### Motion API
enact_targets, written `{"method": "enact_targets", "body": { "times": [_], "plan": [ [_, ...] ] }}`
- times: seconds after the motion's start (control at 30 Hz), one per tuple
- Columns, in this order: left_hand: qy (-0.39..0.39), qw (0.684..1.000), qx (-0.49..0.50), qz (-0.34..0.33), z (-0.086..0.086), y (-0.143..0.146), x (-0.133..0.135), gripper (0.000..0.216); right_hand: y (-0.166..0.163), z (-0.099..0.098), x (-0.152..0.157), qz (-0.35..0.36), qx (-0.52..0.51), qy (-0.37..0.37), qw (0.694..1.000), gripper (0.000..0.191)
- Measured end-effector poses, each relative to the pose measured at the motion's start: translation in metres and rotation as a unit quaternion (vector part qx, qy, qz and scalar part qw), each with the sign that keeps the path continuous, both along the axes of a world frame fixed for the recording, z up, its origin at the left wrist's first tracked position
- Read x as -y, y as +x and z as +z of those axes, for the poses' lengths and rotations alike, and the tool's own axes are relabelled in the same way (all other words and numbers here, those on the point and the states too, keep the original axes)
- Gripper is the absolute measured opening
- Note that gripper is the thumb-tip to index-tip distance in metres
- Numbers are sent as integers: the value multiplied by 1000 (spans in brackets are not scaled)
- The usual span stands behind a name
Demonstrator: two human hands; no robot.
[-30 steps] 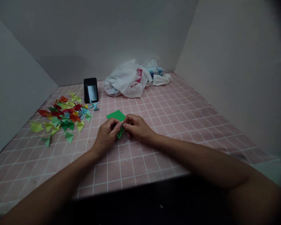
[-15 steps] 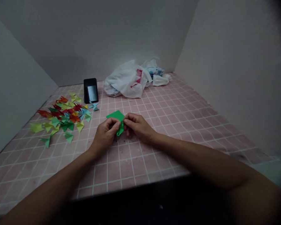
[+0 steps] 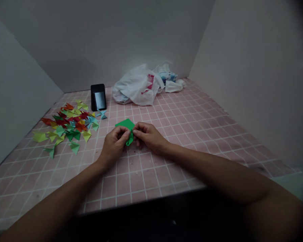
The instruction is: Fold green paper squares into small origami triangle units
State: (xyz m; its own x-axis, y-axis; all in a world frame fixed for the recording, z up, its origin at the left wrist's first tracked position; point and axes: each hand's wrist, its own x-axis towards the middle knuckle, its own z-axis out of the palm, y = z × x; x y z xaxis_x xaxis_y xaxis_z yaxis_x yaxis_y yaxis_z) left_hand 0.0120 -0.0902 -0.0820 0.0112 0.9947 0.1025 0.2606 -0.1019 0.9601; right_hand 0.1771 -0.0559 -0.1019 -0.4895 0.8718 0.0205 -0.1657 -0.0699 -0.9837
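Contact is occurring at the middle of the pink-tiled tabletop [image 3: 192,134]. The left hand [image 3: 114,141] and the right hand [image 3: 147,136] are each closing fingertips on one small green folded paper [image 3: 129,138], pinching it between them just above the surface. A flat green sheet [image 3: 125,123] is lying just behind the hands. Coloured folded triangles [image 3: 65,124] are lying scattered well to the left. A black device [image 3: 98,96] and white plastic bags [image 3: 138,85] are sitting near the back wall.

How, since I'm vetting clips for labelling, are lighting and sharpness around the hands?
Head view: dim, even light, no glare; green folded paper between left hand and right hand reads clearly; right-hand corners darken, and the tiled tabletop grid looks bent.
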Motion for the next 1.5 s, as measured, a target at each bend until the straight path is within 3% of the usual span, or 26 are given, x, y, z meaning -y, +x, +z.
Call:
{"method": "enact_targets", "body": {
  "times": [0.3, 0.53, 0.67, 1.13, 1.5],
  "plan": [
    [-14, 1000, 13, -8, -1, 0, 1, 22, -1, 1, 0, -33, 59, 53, 996, 11],
    [-63, 994, 85, -22, -4, 0, 0, 29, 1, 4, 0, -82, 124, 196, 969, 13],
    [-69, 992, 105, -27, -3, 1, 1, 29, 3, 6, 1, -90, 145, 236, 957, 13],
    [-77, 983, 162, -26, -8, 2, -1, 28, 3, 3, 1, -90, 173, 264, 945, 12],
    [-61, 992, 108, -19, -8, 3, -2, 26, 2, 3, 1, -92, 175, 253, 947, 12]
  ]
}}
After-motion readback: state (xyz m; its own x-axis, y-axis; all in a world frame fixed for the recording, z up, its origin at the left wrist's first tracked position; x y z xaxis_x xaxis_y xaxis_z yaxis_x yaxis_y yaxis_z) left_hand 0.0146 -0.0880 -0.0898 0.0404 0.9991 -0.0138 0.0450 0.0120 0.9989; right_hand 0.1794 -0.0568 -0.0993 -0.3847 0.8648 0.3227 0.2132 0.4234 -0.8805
